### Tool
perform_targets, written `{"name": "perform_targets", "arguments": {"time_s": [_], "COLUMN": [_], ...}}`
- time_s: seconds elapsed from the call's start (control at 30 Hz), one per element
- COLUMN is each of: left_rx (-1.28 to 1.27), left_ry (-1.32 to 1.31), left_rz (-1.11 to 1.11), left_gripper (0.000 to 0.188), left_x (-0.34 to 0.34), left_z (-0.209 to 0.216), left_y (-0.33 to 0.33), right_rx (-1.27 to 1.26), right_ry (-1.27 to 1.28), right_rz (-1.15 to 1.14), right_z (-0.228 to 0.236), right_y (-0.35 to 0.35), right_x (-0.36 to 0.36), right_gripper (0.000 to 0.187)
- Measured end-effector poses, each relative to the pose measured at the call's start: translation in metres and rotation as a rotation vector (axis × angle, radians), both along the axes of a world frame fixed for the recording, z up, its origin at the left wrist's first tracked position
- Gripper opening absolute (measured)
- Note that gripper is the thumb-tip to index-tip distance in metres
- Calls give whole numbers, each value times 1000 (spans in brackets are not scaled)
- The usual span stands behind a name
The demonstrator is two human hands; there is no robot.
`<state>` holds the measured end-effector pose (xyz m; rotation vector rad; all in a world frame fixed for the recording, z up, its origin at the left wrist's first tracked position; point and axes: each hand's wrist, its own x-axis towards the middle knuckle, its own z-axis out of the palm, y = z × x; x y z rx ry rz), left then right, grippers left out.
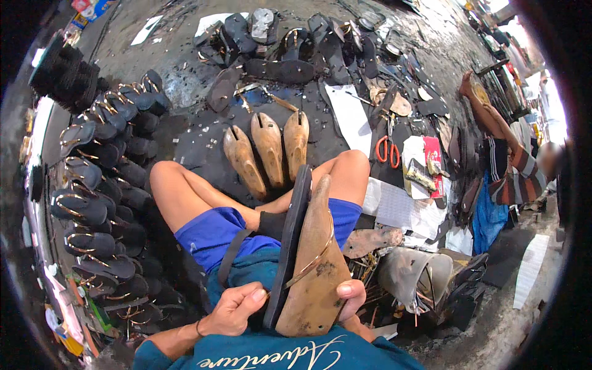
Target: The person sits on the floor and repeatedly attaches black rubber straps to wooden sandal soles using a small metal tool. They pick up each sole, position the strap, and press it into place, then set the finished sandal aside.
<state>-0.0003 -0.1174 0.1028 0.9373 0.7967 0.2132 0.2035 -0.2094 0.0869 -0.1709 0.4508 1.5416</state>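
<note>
A wooden shoe last stands tilted in front of my chest, with a black sandal sole against its left side. A thin gold strap crosses the last toward the sole. My right hand is closed round the last's heel end. At the sole's lower left edge, my left hand pinches thumb against fingers. A small gold-brown bit shows at those fingertips, too small to name. Past my crossed legs, three more wooden lasts lie side by side on the floor.
Rows of black sandals with gold straps line the left. Ahead lie more sandals. Orange-handled scissors, a red-and-white box and a grey tub are on the right. Another person sits at the far right.
</note>
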Motion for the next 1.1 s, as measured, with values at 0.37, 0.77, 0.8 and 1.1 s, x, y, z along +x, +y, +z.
{"name": "perform_targets", "arguments": {"time_s": [0.37, 0.77, 0.8, 1.1], "left_rx": [-287, 292, 350, 82], "left_ry": [-165, 96, 83, 163], "left_rz": [26, 138, 160, 431], "left_gripper": [42, 65, 64, 54], "left_x": [17, 3, -1, -22], "left_z": [-37, -43, -56, -106], "left_y": [25, 67, 64, 19], "right_rx": [341, 178, 131, -32], "right_ry": [-711, -1029, -1063, -1560], "right_rz": [97, 417, 472, 606], "right_z": [-36, -77, -89, -135], "right_y": [30, 95, 99, 87], "right_x": [11, 15, 3, -54], "right_gripper": [125, 92, 94, 99]}}
